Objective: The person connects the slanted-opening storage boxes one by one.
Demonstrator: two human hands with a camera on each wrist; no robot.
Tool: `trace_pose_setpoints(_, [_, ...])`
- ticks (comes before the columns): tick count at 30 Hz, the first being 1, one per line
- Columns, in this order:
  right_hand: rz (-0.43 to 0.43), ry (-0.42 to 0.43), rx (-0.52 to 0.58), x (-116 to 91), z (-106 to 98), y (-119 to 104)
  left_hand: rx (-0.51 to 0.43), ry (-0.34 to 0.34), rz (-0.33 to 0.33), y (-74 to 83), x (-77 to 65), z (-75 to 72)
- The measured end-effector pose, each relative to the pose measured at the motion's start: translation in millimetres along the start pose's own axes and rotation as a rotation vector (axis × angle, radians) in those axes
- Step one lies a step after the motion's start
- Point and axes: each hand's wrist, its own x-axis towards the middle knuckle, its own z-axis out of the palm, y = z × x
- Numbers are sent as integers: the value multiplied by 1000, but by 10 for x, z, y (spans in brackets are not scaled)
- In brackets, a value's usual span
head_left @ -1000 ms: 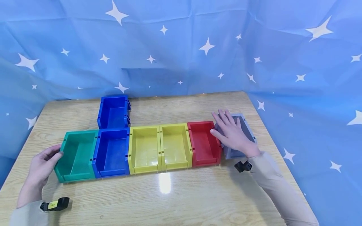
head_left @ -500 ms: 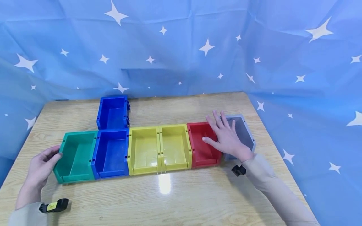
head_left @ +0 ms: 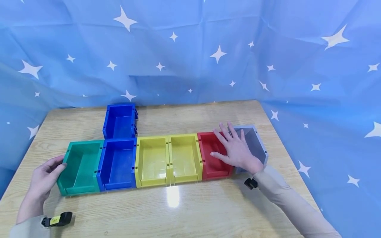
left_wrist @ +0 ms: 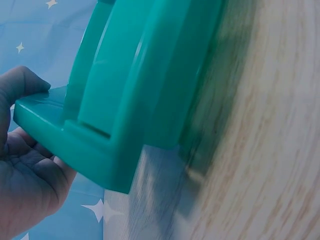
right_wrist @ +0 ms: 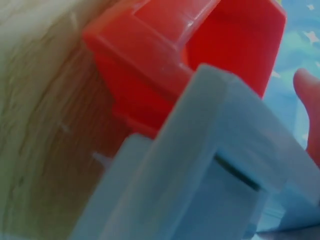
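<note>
In the head view, my left hand (head_left: 44, 178) grips the left wall of the green bin (head_left: 80, 167). The left wrist view shows the thumb over the rim of this green bin (left_wrist: 125, 100) and the other fingers outside and beneath it. My right hand (head_left: 238, 152), fingers spread, reaches over where the red bin (head_left: 209, 158) and the grey bin (head_left: 256, 143) meet. That hand partly hides both bins. In the right wrist view, the grey bin's front corner (right_wrist: 200, 130) overlaps the red bin (right_wrist: 155, 55), and a fingertip (right_wrist: 306, 90) shows at the right edge.
Between green and red, the row holds a blue bin (head_left: 119, 163) and two yellow bins, one left (head_left: 152, 158) and one right (head_left: 185, 157). Behind the row's blue bin stands another blue bin (head_left: 121, 124). A starry blue cloth (head_left: 190, 49) hangs behind the wooden table (head_left: 148, 215).
My right hand has shifted left, from above the grey bin to across its border with the red one. The grey bin sits slightly farther left. The left hand keeps its hold.
</note>
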Motion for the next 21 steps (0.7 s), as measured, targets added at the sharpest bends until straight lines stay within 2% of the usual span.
trace_pose_setpoints(5, [-23,21,-15,-2,30,-2,17,-9,-22,120,-56,18])
trace_pose_setpoints(9, [-29,28,-14,-13,59,6,-14,-1,12,158,-82,21])
trace_pose_setpoints(13, [-26,44,13,-29,87,22,5,-18,3,311,-138,43])
trace_pose_setpoints(16, [-19,53,29,-44,99,24,0,-23,8,270,-122,38])
trace_pose_setpoints(20, [-15,48,23,-44,108,19,0,-17,15,347,-154,42])
trace_pose_setpoints(21, [-13,45,24,-44,111,18,14,-19,6,411,-175,48])
